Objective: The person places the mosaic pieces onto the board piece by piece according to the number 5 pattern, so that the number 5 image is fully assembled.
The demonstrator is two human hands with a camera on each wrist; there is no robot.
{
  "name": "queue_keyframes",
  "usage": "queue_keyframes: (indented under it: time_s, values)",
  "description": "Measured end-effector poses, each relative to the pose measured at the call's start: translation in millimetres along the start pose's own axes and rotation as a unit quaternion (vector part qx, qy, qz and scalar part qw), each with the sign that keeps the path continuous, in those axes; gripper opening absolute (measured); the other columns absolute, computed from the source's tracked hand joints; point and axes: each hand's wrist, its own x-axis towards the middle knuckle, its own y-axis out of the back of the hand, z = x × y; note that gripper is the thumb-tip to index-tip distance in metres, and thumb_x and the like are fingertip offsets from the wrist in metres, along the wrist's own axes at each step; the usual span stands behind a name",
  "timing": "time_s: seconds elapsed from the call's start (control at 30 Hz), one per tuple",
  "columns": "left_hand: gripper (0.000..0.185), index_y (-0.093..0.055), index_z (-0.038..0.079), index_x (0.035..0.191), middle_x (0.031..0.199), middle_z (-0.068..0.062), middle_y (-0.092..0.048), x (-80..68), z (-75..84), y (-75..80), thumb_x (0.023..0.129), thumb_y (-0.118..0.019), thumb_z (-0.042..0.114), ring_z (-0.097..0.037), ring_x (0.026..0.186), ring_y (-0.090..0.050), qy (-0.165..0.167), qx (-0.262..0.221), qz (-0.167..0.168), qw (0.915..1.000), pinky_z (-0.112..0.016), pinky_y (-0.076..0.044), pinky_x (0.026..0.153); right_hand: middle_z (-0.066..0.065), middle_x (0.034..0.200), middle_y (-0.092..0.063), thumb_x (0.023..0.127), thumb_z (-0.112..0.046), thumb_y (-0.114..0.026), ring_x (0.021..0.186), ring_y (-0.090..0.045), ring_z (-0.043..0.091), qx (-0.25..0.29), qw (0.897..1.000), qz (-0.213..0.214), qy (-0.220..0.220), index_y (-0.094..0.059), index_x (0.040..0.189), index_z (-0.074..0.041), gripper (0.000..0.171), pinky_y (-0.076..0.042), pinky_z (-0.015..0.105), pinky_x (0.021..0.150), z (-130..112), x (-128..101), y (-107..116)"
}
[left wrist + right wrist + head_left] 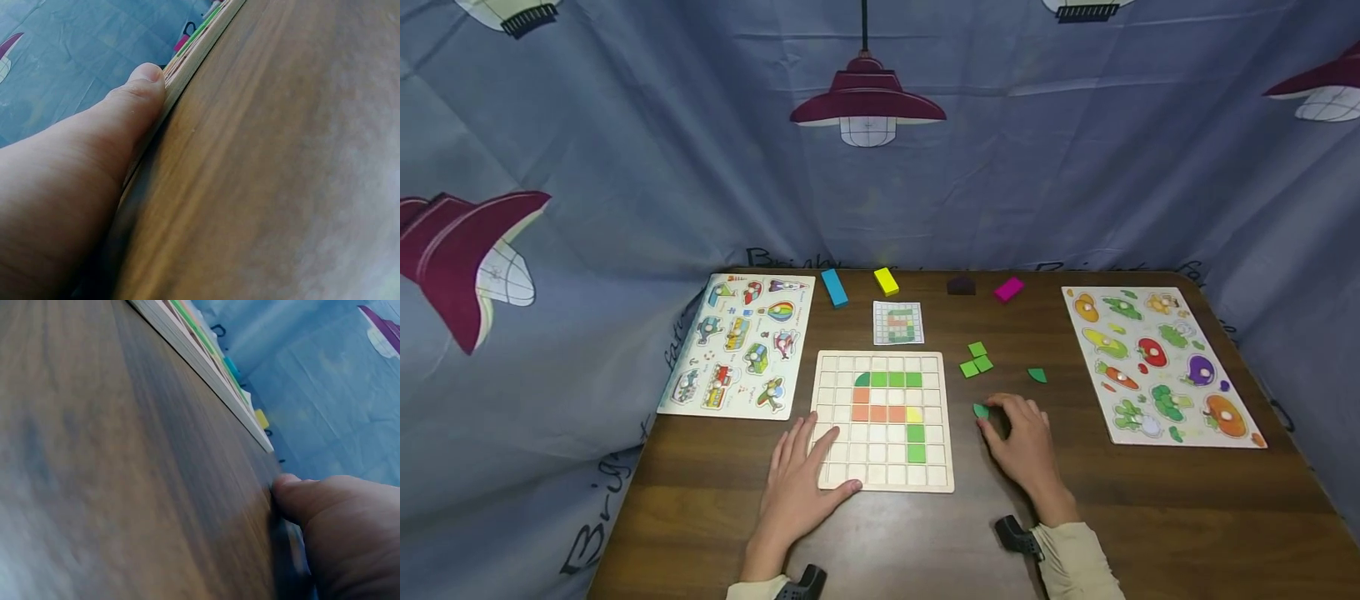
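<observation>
Green leaf-shaped tile (pixel 981 410) lies on the bench (pixel 1150 500) at the right hand's (pixel 1024 442) curled fingertips, seemingly pinched; left hand (pixel 797 483) presses flat on the grid board (pixel 884 419). A loose pinch could let the tile slip.

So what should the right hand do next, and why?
Probably pinch and lift the green curved piece that the right hand's fingertips are touching on the table. It still lies flat beside the grid board, which has many open cells, while the left hand rests flat on the board's corner.
</observation>
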Motion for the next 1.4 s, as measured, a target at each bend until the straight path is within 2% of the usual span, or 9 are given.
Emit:
queue_keyframes:
  time_s: [0.17,0.27,0.4,0.53,0.67,0.87,1.03,1.27,1.4]
  values:
    - [0.090,-0.049,0.030,0.151,0.170,-0.005,-0.024,0.2,0.5,-1.2,0.079,-0.064,0.081,-0.031,0.157,-0.018,-0.004,0.002,0.011,0.9999,-0.056,-0.016,0.126,0.010,0.110,-0.074,0.086,-0.017,-0.082,0.094,-0.060,0.029,-0.002,1.000,-0.021,-0.010,-0.072,0.113,-0.010,0.030,-0.043,0.043,0.080,2.4,-1.3,2.2]
    - [0.090,-0.048,0.030,0.152,0.171,-0.004,-0.022,0.6,1.0,-0.7,0.079,-0.063,0.081,-0.030,0.158,-0.017,-0.001,0.002,0.003,1.0000,-0.055,-0.015,0.126,0.010,0.118,-0.074,0.088,-0.014,-0.078,0.098,-0.060,0.029,0.012,0.999,-0.032,-0.010,-0.071,0.120,-0.011,0.033,-0.044,0.045,0.085,2.5,-0.8,2.0]
    - [0.091,-0.045,0.031,0.154,0.172,-0.002,-0.018,1.3,1.3,0.4,0.080,-0.062,0.082,-0.028,0.159,-0.012,0.008,-0.001,-0.015,0.9999,-0.053,-0.011,0.128,0.013,0.122,-0.072,0.086,-0.019,-0.082,0.103,-0.059,0.032,0.012,0.999,-0.042,-0.030,-0.067,0.127,-0.009,0.045,-0.044,0.048,0.088,0.6,0.1,1.5]
    - [0.090,-0.047,0.030,0.152,0.170,-0.005,-0.022,0.1,0.5,-0.5,0.079,-0.064,0.080,-0.032,0.158,-0.018,-0.001,0.000,0.005,1.0000,-0.055,-0.015,0.126,0.012,0.117,-0.075,0.084,-0.020,-0.085,0.098,-0.060,0.031,0.018,0.998,-0.048,-0.043,-0.070,0.123,-0.009,0.043,-0.043,0.046,0.085,-1.4,2.4,0.2]
    - [0.089,-0.050,0.029,0.150,0.169,-0.007,-0.025,0.0,-0.8,-1.7,0.078,-0.066,0.079,-0.034,0.155,-0.022,-0.007,0.004,0.022,0.9997,-0.056,-0.019,0.124,0.009,0.112,-0.076,0.085,-0.017,-0.084,0.094,-0.061,0.027,0.022,0.998,-0.044,-0.027,-0.072,0.119,-0.010,0.037,-0.047,0.044,0.082,-2.7,3.6,-1.3]
    - [0.091,-0.046,0.031,0.153,0.171,-0.002,-0.019,0.7,-1.2,-1.4,0.079,-0.062,0.082,-0.029,0.159,-0.015,0.004,0.006,-0.004,1.0000,-0.053,-0.014,0.127,0.002,0.110,-0.075,0.082,-0.013,-0.084,0.098,-0.061,0.016,0.078,0.994,-0.048,0.056,-0.074,0.113,-0.011,0.033,-0.053,0.034,0.080,-16.2,-4.2,-1.1]
    - [0.091,-0.047,0.031,0.153,0.171,-0.003,-0.020,0.3,0.3,-0.1,0.079,-0.063,0.081,-0.029,0.159,-0.014,0.001,0.003,-0.009,1.0000,-0.054,-0.013,0.128,-0.005,0.110,-0.073,0.081,-0.011,-0.085,0.098,-0.059,0.011,0.151,0.973,-0.078,0.154,-0.076,0.106,-0.016,0.027,-0.048,0.021,0.080,-37.0,-15.9,-6.9]
    - [0.091,-0.049,0.029,0.152,0.170,-0.004,-0.023,1.3,3.0,0.3,0.078,-0.067,0.078,-0.031,0.158,-0.018,-0.002,-0.007,0.006,1.0000,-0.055,-0.016,0.127,-0.012,0.112,-0.070,0.085,-0.020,-0.083,0.097,-0.058,0.007,0.157,0.947,-0.129,0.248,-0.077,0.100,-0.024,0.017,-0.046,0.019,0.082,-57.9,-24.9,-14.1]
    - [0.091,-0.049,0.029,0.151,0.170,-0.004,-0.023,1.9,2.0,0.1,0.077,-0.067,0.079,-0.031,0.158,-0.018,-0.001,-0.002,0.008,1.0000,-0.054,-0.016,0.127,-0.015,0.109,-0.070,0.085,-0.022,-0.084,0.095,-0.056,0.005,0.148,0.943,-0.138,0.263,-0.078,0.097,-0.025,0.014,-0.043,0.018,0.083,-62.2,-24.9,-15.1]
